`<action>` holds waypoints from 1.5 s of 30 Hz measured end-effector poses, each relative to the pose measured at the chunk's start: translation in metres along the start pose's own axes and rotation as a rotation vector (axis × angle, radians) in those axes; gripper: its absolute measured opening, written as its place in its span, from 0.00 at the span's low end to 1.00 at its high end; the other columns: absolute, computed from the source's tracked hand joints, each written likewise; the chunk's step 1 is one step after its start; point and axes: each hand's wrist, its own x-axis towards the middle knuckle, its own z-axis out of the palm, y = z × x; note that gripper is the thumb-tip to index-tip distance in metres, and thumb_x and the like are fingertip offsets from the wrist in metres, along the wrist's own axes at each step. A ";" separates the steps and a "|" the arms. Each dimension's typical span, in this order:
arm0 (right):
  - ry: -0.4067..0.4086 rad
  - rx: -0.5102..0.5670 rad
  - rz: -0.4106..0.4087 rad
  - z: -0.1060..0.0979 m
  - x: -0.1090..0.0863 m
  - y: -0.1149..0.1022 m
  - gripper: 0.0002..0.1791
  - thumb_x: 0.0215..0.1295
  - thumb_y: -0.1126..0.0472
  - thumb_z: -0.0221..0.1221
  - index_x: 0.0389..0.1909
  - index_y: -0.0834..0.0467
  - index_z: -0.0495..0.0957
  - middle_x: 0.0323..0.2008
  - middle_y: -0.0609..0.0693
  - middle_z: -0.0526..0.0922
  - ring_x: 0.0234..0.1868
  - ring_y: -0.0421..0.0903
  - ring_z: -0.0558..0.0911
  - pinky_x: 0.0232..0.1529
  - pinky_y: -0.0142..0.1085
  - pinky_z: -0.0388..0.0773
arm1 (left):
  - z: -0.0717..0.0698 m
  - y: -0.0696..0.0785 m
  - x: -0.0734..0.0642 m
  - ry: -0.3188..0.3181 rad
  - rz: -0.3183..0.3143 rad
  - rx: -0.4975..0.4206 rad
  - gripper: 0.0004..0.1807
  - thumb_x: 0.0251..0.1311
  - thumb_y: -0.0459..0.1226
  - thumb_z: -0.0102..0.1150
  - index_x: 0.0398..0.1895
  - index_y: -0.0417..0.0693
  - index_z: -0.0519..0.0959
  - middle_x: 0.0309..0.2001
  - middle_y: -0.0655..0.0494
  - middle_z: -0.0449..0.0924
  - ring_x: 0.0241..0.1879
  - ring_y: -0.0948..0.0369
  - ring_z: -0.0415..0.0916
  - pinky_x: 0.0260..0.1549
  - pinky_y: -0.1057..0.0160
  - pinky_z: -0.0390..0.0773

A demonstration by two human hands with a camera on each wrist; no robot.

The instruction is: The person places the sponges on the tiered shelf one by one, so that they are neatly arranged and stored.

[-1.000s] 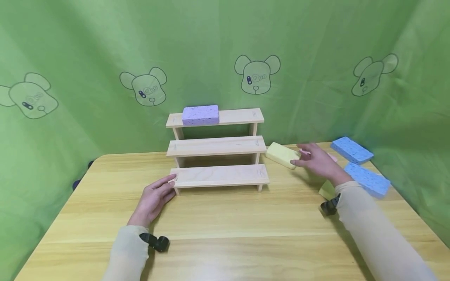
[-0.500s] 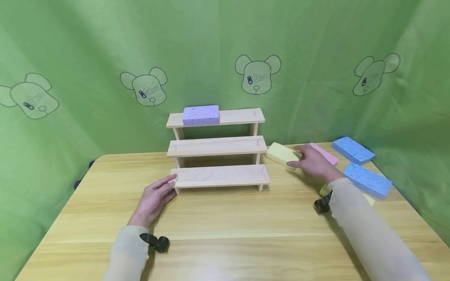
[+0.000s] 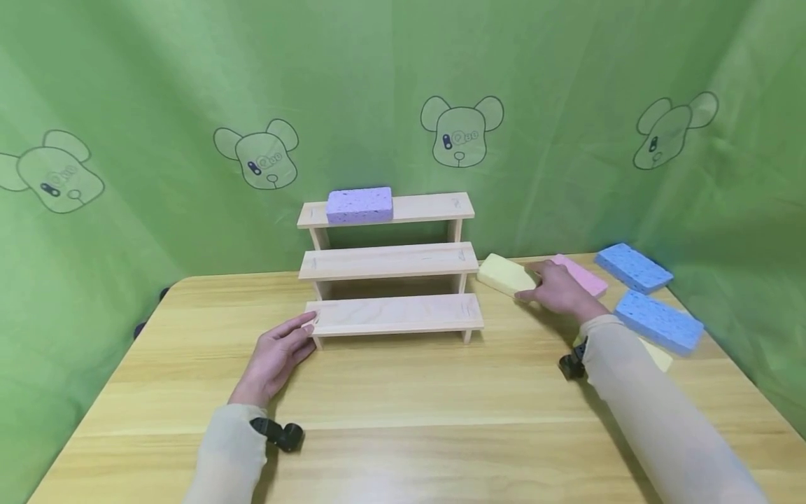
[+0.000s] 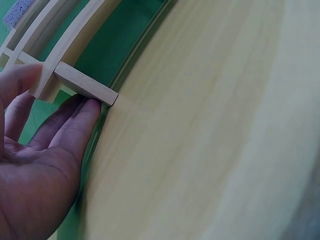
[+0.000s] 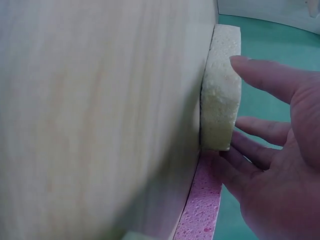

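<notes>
Yellow sponge (image 3: 506, 275), on bench (image 3: 390, 420) at right hand (image 3: 559, 288), whose digits part around one end, pinch not discernible; left hand (image 3: 277, 358) pinches wooden rack (image 3: 390, 315). End-only gripping could pivot the sponge loose.

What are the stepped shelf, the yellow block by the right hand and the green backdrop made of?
Stepped shelf: pale wood, seemingly unvarnished, going by its grain. Yellow block: probably sponge or foam, matte; its side looks rough and pitted. Green backdrop: apparently fabric with a slight sheen, hanging in soft folds.
</notes>
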 end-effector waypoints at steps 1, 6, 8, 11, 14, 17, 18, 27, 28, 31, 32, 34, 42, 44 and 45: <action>-0.005 -0.007 0.002 0.000 0.000 0.000 0.42 0.59 0.57 0.68 0.65 0.78 0.61 0.61 0.77 0.66 0.63 0.72 0.64 0.66 0.63 0.57 | 0.000 0.000 0.000 -0.001 0.001 -0.005 0.25 0.66 0.27 0.56 0.66 0.32 0.68 0.70 0.43 0.62 0.59 0.51 0.73 0.57 0.58 0.76; -0.024 -0.023 -0.005 0.001 0.001 0.000 0.42 0.59 0.59 0.68 0.65 0.79 0.60 0.62 0.77 0.64 0.64 0.73 0.61 0.67 0.63 0.54 | 0.000 -0.001 0.000 -0.003 0.004 -0.014 0.24 0.66 0.26 0.56 0.65 0.32 0.69 0.69 0.43 0.62 0.58 0.52 0.74 0.57 0.58 0.76; -0.023 -0.027 -0.011 0.001 0.000 0.000 0.41 0.58 0.61 0.68 0.65 0.79 0.61 0.61 0.77 0.66 0.62 0.72 0.65 0.66 0.62 0.58 | 0.000 -0.002 0.000 -0.005 0.005 -0.011 0.25 0.66 0.27 0.57 0.65 0.31 0.68 0.69 0.43 0.62 0.58 0.52 0.74 0.57 0.58 0.76; -0.021 -0.039 -0.015 0.000 -0.001 0.000 0.40 0.58 0.61 0.68 0.65 0.78 0.61 0.59 0.76 0.68 0.59 0.71 0.69 0.64 0.62 0.62 | 0.000 -0.002 0.000 -0.003 0.009 -0.006 0.25 0.66 0.27 0.57 0.66 0.31 0.68 0.69 0.42 0.63 0.58 0.51 0.74 0.57 0.58 0.77; -0.015 -0.044 -0.019 -0.001 -0.001 0.000 0.40 0.59 0.60 0.68 0.65 0.77 0.62 0.59 0.76 0.69 0.59 0.70 0.69 0.63 0.62 0.63 | 0.000 -0.001 0.000 0.001 0.013 -0.006 0.25 0.66 0.27 0.57 0.66 0.30 0.68 0.69 0.42 0.63 0.58 0.51 0.74 0.57 0.58 0.77; -0.007 -0.040 -0.020 -0.002 -0.003 0.000 0.40 0.59 0.59 0.68 0.64 0.76 0.63 0.59 0.75 0.69 0.59 0.70 0.69 0.63 0.62 0.64 | 0.000 -0.001 0.000 0.001 0.013 -0.008 0.25 0.65 0.26 0.57 0.65 0.30 0.68 0.69 0.42 0.63 0.58 0.51 0.74 0.57 0.58 0.77; -0.004 -0.034 -0.019 -0.002 -0.004 0.001 0.40 0.59 0.58 0.68 0.64 0.77 0.63 0.59 0.75 0.69 0.58 0.70 0.69 0.62 0.62 0.64 | 0.000 0.000 0.000 -0.001 0.013 -0.009 0.25 0.65 0.26 0.57 0.65 0.30 0.68 0.69 0.42 0.63 0.58 0.51 0.74 0.57 0.58 0.77; 0.020 0.022 -0.026 -0.010 -0.018 0.001 0.38 0.61 0.56 0.68 0.65 0.74 0.65 0.61 0.73 0.67 0.61 0.68 0.65 0.64 0.63 0.60 | 0.000 -0.001 0.001 -0.004 0.013 -0.011 0.25 0.65 0.26 0.57 0.65 0.30 0.68 0.68 0.42 0.63 0.58 0.52 0.74 0.57 0.58 0.77; 0.024 0.030 -0.032 -0.011 -0.019 0.001 0.39 0.61 0.56 0.68 0.65 0.73 0.65 0.61 0.73 0.67 0.62 0.68 0.64 0.64 0.63 0.59 | -0.001 -0.001 0.001 -0.005 0.012 -0.009 0.25 0.65 0.26 0.57 0.65 0.30 0.68 0.69 0.42 0.63 0.58 0.52 0.74 0.57 0.58 0.77; 0.038 0.053 -0.048 -0.013 -0.021 0.001 0.38 0.61 0.56 0.68 0.65 0.73 0.65 0.60 0.71 0.68 0.58 0.66 0.67 0.62 0.62 0.63 | -0.001 0.000 0.001 -0.007 0.010 -0.001 0.25 0.66 0.27 0.57 0.66 0.31 0.68 0.69 0.41 0.62 0.58 0.51 0.74 0.57 0.58 0.77; 0.042 0.061 -0.052 -0.013 -0.022 0.000 0.39 0.61 0.56 0.68 0.65 0.73 0.65 0.59 0.71 0.68 0.56 0.65 0.68 0.60 0.61 0.65 | -0.002 0.001 0.001 -0.005 0.011 0.001 0.25 0.66 0.27 0.57 0.66 0.31 0.68 0.69 0.41 0.62 0.58 0.51 0.74 0.57 0.58 0.77; 0.052 0.076 -0.062 -0.014 -0.023 -0.001 0.38 0.61 0.56 0.68 0.65 0.73 0.65 0.58 0.69 0.69 0.54 0.63 0.69 0.58 0.60 0.67 | -0.002 0.002 0.001 -0.006 0.014 0.001 0.25 0.66 0.27 0.57 0.66 0.31 0.68 0.69 0.41 0.61 0.58 0.51 0.74 0.57 0.58 0.76; 0.097 0.096 -0.058 -0.018 -0.033 -0.002 0.39 0.61 0.52 0.68 0.65 0.71 0.66 0.62 0.69 0.65 0.58 0.71 0.70 0.63 0.62 0.65 | -0.002 0.002 0.000 -0.013 0.006 -0.022 0.21 0.65 0.27 0.58 0.62 0.35 0.74 0.70 0.42 0.61 0.55 0.55 0.76 0.58 0.58 0.76; 0.099 0.118 -0.056 -0.019 -0.036 -0.002 0.39 0.62 0.51 0.68 0.66 0.70 0.66 0.63 0.68 0.64 0.59 0.71 0.70 0.64 0.61 0.64 | -0.002 0.002 0.000 -0.010 0.006 -0.022 0.20 0.65 0.27 0.58 0.61 0.36 0.75 0.70 0.41 0.61 0.54 0.56 0.77 0.57 0.58 0.76; 0.099 0.130 -0.059 -0.020 -0.038 -0.002 0.39 0.62 0.50 0.68 0.66 0.70 0.67 0.63 0.67 0.64 0.59 0.71 0.70 0.64 0.61 0.64 | -0.002 0.001 0.000 -0.007 0.005 -0.023 0.20 0.65 0.27 0.58 0.60 0.36 0.76 0.69 0.41 0.61 0.54 0.55 0.77 0.57 0.57 0.76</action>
